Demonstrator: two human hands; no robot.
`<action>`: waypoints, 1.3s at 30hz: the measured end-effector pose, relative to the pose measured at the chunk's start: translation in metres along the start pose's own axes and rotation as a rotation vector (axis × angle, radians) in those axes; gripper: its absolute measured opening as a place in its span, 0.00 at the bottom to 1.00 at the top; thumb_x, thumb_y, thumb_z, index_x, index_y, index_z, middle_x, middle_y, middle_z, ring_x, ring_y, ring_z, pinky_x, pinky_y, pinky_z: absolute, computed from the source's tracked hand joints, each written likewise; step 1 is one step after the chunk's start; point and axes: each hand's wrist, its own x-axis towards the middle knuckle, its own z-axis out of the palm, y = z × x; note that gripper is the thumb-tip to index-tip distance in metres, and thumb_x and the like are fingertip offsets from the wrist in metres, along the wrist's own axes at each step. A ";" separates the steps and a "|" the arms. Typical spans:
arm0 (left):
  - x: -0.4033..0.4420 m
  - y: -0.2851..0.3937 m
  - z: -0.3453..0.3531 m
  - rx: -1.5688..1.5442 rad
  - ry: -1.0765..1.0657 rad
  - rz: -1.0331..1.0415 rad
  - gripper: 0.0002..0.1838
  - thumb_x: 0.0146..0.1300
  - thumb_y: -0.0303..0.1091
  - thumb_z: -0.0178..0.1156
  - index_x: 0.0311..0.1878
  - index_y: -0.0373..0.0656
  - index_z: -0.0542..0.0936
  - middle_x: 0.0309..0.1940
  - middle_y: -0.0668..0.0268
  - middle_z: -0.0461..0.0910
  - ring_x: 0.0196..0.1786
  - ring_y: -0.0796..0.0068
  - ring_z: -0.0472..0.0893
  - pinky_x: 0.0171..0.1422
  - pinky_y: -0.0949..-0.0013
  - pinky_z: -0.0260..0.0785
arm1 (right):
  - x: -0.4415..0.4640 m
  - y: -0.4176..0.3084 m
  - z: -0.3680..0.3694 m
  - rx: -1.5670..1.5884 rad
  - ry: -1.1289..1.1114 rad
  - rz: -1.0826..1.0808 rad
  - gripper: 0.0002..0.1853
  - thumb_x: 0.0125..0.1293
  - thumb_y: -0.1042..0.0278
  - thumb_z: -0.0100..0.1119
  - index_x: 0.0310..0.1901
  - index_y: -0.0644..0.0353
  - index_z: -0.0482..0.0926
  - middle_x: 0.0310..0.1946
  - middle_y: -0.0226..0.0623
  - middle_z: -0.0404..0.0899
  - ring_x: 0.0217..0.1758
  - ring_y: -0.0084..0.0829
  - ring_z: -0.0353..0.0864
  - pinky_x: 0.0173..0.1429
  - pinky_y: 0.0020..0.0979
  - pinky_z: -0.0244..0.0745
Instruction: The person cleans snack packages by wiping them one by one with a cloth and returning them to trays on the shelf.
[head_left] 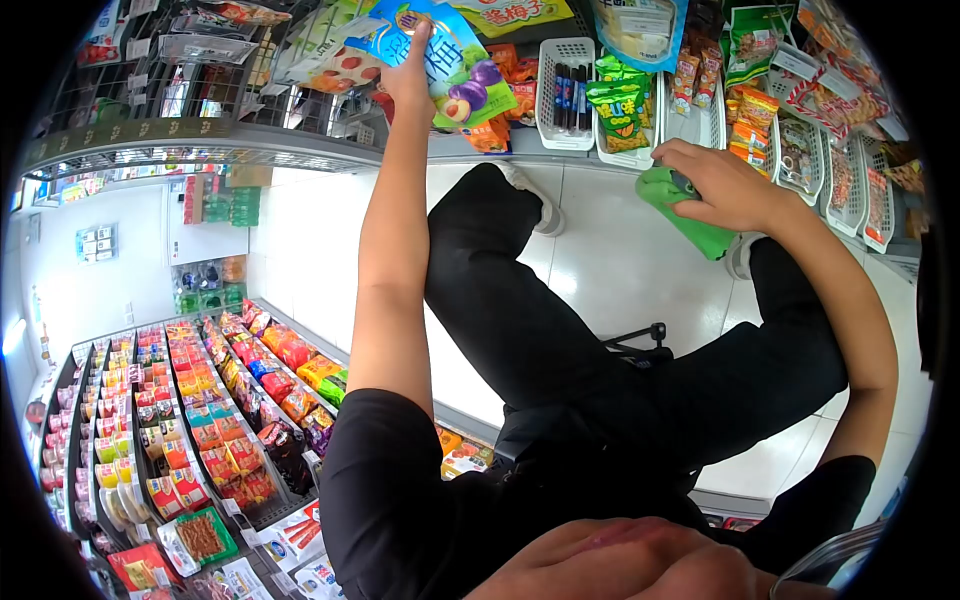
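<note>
My left hand [408, 82] stretches up to the shelf, with its fingers closed on a blue snack bag [445, 60] that has purple plums printed on it. Other snack bags lie around it, with orange packets [490, 135] just below. My right hand [725, 185] is lower and to the right, in front of the shelf's edge. Its fingers are wrapped around a crumpled green cloth [705, 228], which hangs down over the floor. White baskets of small snacks stand just beyond this hand, including one with green packets [618, 112].
A white basket with dark sticks [546, 95] stands between my hands on the shelf. To my left, a sloped rack [215, 440] holds rows of cups and packets. My knees are spread above the tiled floor [610, 235]. Bottle packs [210, 285] stand by the far wall.
</note>
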 end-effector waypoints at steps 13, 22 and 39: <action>0.001 0.009 -0.012 -0.015 -0.069 -0.147 0.38 0.55 0.44 0.81 0.63 0.36 0.75 0.52 0.62 0.84 0.48 0.71 0.86 0.53 0.65 0.81 | 0.008 0.003 -0.001 -0.016 -0.131 0.092 0.28 0.60 0.63 0.62 0.61 0.65 0.70 0.62 0.46 0.73 0.62 0.52 0.76 0.64 0.45 0.75; -0.010 0.022 0.006 0.058 -0.063 -0.127 0.37 0.60 0.48 0.74 0.64 0.34 0.74 0.55 0.55 0.81 0.52 0.60 0.83 0.57 0.58 0.77 | 0.008 0.016 0.013 -0.035 -0.061 -0.009 0.27 0.62 0.60 0.63 0.59 0.67 0.70 0.53 0.49 0.74 0.56 0.53 0.79 0.58 0.49 0.76; 0.076 -0.051 0.020 0.478 0.398 0.137 0.67 0.40 0.65 0.82 0.74 0.31 0.59 0.69 0.42 0.63 0.72 0.47 0.67 0.72 0.45 0.66 | 0.006 0.027 0.003 -0.060 -0.054 0.050 0.27 0.64 0.56 0.64 0.59 0.63 0.72 0.55 0.47 0.77 0.53 0.53 0.81 0.57 0.47 0.78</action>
